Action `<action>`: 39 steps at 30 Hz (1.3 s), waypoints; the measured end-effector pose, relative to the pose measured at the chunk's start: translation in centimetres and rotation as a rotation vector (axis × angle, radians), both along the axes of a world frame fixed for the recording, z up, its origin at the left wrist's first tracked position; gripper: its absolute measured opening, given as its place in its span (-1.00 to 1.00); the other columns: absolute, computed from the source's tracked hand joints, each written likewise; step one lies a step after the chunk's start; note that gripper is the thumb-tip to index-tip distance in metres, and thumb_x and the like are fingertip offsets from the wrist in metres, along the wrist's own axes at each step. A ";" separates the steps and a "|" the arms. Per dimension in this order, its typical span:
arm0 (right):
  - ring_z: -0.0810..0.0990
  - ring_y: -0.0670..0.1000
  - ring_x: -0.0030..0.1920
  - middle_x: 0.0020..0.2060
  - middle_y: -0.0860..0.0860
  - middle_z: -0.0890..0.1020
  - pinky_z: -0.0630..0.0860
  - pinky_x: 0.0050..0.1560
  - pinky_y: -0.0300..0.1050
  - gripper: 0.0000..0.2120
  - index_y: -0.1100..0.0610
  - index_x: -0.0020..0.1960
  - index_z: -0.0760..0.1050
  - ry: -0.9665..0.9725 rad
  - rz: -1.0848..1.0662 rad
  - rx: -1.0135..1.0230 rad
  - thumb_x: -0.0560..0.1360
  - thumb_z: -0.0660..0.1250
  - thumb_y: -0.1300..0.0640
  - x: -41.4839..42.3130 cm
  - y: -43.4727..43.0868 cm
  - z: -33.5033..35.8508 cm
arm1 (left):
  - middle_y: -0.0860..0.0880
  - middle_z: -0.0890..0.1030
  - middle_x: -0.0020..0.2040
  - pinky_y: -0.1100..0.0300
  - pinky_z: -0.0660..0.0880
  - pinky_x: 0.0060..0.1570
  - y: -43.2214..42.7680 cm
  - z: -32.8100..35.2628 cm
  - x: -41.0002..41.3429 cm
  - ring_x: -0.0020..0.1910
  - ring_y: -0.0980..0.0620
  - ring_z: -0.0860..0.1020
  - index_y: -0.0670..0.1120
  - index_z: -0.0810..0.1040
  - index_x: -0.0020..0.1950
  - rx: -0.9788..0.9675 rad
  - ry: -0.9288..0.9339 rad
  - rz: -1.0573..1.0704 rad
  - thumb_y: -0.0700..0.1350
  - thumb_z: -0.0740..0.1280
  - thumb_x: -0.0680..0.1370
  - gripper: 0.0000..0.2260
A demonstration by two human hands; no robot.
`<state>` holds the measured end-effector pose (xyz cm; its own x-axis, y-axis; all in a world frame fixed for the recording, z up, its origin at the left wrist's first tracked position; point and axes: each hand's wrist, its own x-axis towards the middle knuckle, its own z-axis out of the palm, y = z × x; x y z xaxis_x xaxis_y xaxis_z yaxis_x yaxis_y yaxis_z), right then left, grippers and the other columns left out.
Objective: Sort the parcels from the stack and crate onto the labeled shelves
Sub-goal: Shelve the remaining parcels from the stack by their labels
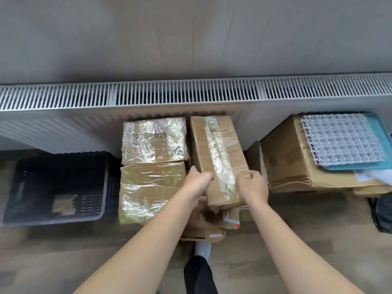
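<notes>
A long brown cardboard parcel (pixel 218 149) with a strip of clear tape down its top lies on top of the stack in front of me. My left hand (pixel 198 183) grips its near left edge and my right hand (pixel 253 185) grips its near right edge. Two tape-wrapped parcels sit to its left, one at the back (pixel 154 141) and one nearer me (pixel 148 192). Under the held parcel lie flatter cardboard parcels (pixel 220 219) with white labels. A black plastic crate (pixel 59 187) stands on the floor at the far left with a small brown packet (pixel 64 204) inside.
A white radiator (pixel 191 96) runs along the wall behind the parcels. On the right a large cardboard box (pixel 297 162) carries a white plastic grid tile (pixel 341 141) and a teal sheet (pixel 377 132). A dark bag (pixel 384 213) sits at the right edge. My foot (pixel 203 249) is below.
</notes>
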<state>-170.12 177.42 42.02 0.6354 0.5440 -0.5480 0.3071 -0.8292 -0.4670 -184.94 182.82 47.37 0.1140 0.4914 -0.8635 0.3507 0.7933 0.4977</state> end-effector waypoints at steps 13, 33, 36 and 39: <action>0.51 0.09 0.16 0.13 0.01 0.55 0.47 0.14 0.04 -0.85 0.09 0.14 0.48 -0.176 -0.027 0.316 0.58 0.32 0.11 1.4 -2.0 9.8 | -0.16 0.51 0.09 0.00 0.66 -0.28 -2.4 8.3 -0.2 -0.05 -0.13 0.63 -0.08 0.20 0.26 0.047 -0.154 0.072 -0.19 0.29 0.54 -0.63; 0.40 0.07 0.22 0.07 -0.05 0.62 0.35 0.26 0.13 -0.78 0.00 0.21 0.58 -0.218 0.757 0.289 0.57 0.32 0.08 -10.3 4.1 11.3 | -0.25 0.62 0.12 0.07 0.64 -0.18 -5.9 11.3 -15.5 -0.18 -0.11 0.67 -0.26 0.34 0.36 -0.036 0.090 -0.011 -0.13 0.13 0.63 -0.66; 0.42 0.08 0.21 0.07 -0.03 0.65 0.38 0.24 0.14 -0.76 -0.02 0.23 0.58 -0.255 0.734 0.296 0.58 0.31 0.07 -10.4 3.5 10.6 | -0.12 0.63 -0.04 0.05 0.64 -0.12 -4.2 10.7 -17.0 -0.19 -0.06 0.67 -0.15 0.44 0.25 0.262 0.356 -0.132 -0.11 0.15 0.58 -0.72; 0.43 0.08 0.25 0.16 -0.01 0.61 0.38 0.25 0.07 -0.71 0.02 0.27 0.56 -0.270 0.694 0.328 0.55 0.35 0.07 -10.0 3.3 10.1 | -0.11 0.52 0.23 0.02 0.50 0.13 -1.5 9.9 -18.1 0.17 -0.13 0.51 -0.10 0.44 0.33 0.531 0.614 -0.256 -0.12 0.18 0.55 -0.65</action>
